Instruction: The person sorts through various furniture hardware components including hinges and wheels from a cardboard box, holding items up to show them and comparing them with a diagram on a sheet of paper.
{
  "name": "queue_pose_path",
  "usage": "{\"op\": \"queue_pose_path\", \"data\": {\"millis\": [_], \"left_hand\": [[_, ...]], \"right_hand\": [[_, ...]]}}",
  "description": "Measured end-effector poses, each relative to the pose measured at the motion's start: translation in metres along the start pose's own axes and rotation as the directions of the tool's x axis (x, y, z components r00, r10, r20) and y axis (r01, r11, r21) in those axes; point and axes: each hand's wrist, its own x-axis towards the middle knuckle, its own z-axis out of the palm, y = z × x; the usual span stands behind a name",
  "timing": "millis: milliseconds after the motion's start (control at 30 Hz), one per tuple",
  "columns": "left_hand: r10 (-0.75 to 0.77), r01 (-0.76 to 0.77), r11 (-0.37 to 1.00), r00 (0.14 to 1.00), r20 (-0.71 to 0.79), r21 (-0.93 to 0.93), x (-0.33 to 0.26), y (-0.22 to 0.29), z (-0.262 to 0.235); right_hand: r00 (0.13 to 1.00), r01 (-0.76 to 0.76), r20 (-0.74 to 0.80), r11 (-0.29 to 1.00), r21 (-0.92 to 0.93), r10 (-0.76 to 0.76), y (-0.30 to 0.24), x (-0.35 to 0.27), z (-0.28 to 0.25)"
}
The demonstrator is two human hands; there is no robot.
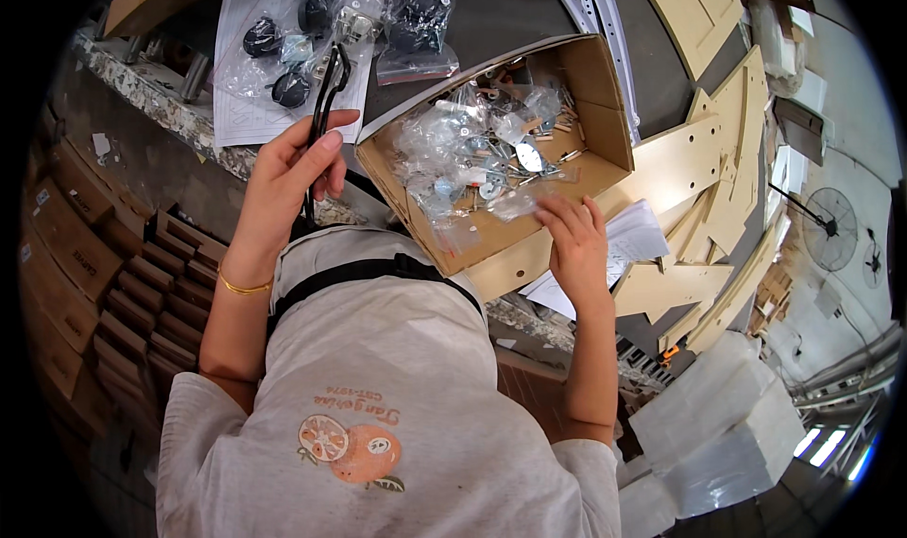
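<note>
My left hand (pixel 300 165) is closed around a thin black bent metal piece (pixel 330 89), which looks like a pair of long rods and stands up past my fingers. In front of me an open cardboard box (pixel 609 94) holds a loose heap of screws, dowels and other small hardware, with clear plastic bags (pixel 430 141) among it. Over the box's near right side, my right hand (pixel 574 240) has its fingers loosely bent and apart. Its fingertips are beside a small clear bag (pixel 515 204); whether they touch it I cannot tell.
Bagged black casters (pixel 262 37) lie on a printed sheet (pixel 236 113) at the back left. White metal rails (pixel 605 28) are behind the box. Pale wooden panels (pixel 675 155) and papers (pixel 635 236) lie to the right. Flat brown cartons (pixel 80 240) are stacked at left.
</note>
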Motion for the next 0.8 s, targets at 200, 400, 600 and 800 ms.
{"op": "queue_pose_path", "data": {"millis": [200,400,600,800], "left_hand": [[-0.018,0.018,1.0,1.0,0.013,0.012,0.006,0.006,0.002],[-0.009,0.009,1.0,1.0,0.02,0.007,0.01,0.009,0.002],[0.013,-0.014,1.0,1.0,0.026,0.013,0.006,0.007,-0.001],[-0.003,0.003,1.0,1.0,0.001,0.011,-0.002,0.004,0.001]], "right_hand": [[0.985,-0.138,-0.087,0.985,0.1,0.147,0.019,0.015,-0.001],[0.909,-0.379,0.043,0.779,0.499,0.415,0.035,0.043,-0.01],[0.895,-0.436,-0.03,0.888,0.146,0.445,0.031,0.054,-0.003],[0.98,-0.016,-0.198,1.0,-0.015,0.013,-0.039,0.047,0.013]]}}
